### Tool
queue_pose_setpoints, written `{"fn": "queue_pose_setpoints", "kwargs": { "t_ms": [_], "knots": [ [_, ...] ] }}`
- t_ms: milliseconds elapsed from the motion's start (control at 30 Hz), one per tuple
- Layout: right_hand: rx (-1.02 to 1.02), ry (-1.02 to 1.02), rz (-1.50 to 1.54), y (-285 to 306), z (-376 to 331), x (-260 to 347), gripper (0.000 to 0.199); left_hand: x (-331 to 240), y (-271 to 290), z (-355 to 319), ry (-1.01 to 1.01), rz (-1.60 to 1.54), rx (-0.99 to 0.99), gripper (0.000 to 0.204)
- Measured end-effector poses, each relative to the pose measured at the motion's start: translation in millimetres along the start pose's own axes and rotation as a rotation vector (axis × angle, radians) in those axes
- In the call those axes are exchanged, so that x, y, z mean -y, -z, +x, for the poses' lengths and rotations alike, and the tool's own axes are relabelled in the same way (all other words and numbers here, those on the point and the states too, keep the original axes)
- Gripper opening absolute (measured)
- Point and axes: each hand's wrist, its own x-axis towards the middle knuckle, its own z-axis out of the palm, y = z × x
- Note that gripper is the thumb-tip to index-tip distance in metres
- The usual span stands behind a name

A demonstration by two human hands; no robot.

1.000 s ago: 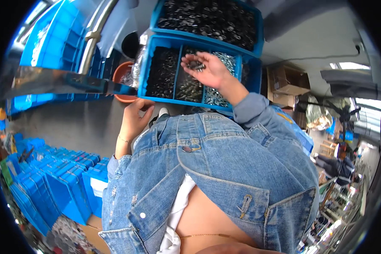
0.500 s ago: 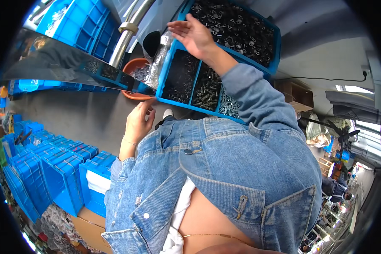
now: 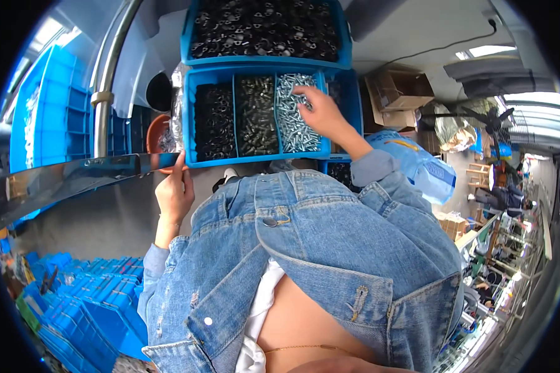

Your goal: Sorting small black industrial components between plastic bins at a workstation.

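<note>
Where blue bins crowd shelving, grey floor below

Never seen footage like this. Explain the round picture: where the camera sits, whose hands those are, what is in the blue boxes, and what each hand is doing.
The camera is worn on a person's head and looks down, so you see their own denim jacket and both arms. The wide lens bends straight edges, hence the round shape.

In front is a blue divided tray with three compartments showing: dark parts, darker screws, and shiny silver screws. Behind it sits another blue bin full of black parts.

The right hand reaches into the silver screws; whether it has gripped any cannot be seen. The left hand rests against the shiny metal rail and holds nothing visible.
</note>
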Motion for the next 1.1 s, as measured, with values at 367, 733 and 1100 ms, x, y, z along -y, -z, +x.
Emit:
{"fn": "queue_pose_setpoints", "kwargs": {
  "t_ms": [367, 733, 1100],
  "knots": [
    [0.101, 0.284, -0.419, -34.3, -4.6, -24.9, 0.017, -39.9, -27.0, 91.6, -0.411, -0.189, -0.137, 0.024],
    [0.225, -0.066, 0.150, 5.2, -1.3, 1.3, 0.015, -34.6, -33.1, 77.9, -0.287, -0.192, -0.385, 0.025],
    [0.476, -0.373, 0.920, 23.8, 2.6, 1.0, 0.021, -32.6, -62.8, 100.5, -0.151, 0.202, 0.272, 0.011]
  ]
}}
